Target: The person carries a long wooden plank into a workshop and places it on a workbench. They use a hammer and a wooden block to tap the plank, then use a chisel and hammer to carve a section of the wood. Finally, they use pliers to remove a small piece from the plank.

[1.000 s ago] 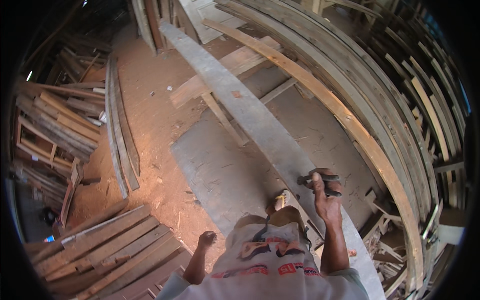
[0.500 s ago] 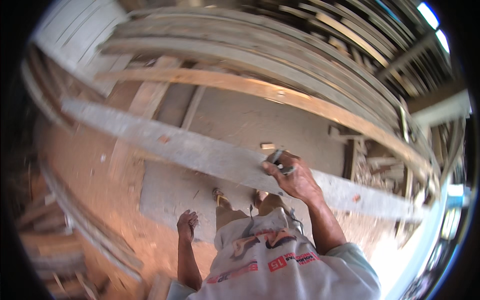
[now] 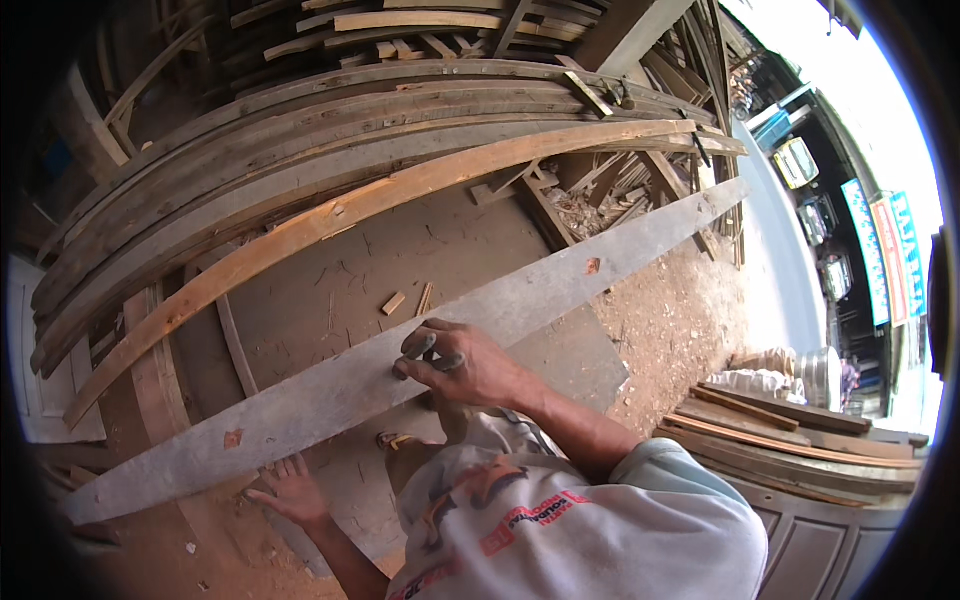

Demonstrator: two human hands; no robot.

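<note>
A long grey wooden plank stretches from the lower left to the upper right in front of me, with a reddish-brown patch near either end. My right hand is over the middle of this plank, fingers curled in toward the thumb. Something small and dark seems to be between those fingers, but I cannot make out what it is. At the plank's near edge, toward its left end, my left hand has its fingers spread and holds nothing; whether it touches the wood I cannot tell.
Beyond the plank runs an orange-brown beam, with a stack of long weathered beams behind it. Small wood offcuts lie on the grey floor. More boards are piled at the right, above a panelled door. Vehicles stand along the road outside.
The view has swung toward the right, so the plank now slants the other way. My left hand has gone from loosely curled to spread and come close to the plank. My right hand stays over it.
</note>
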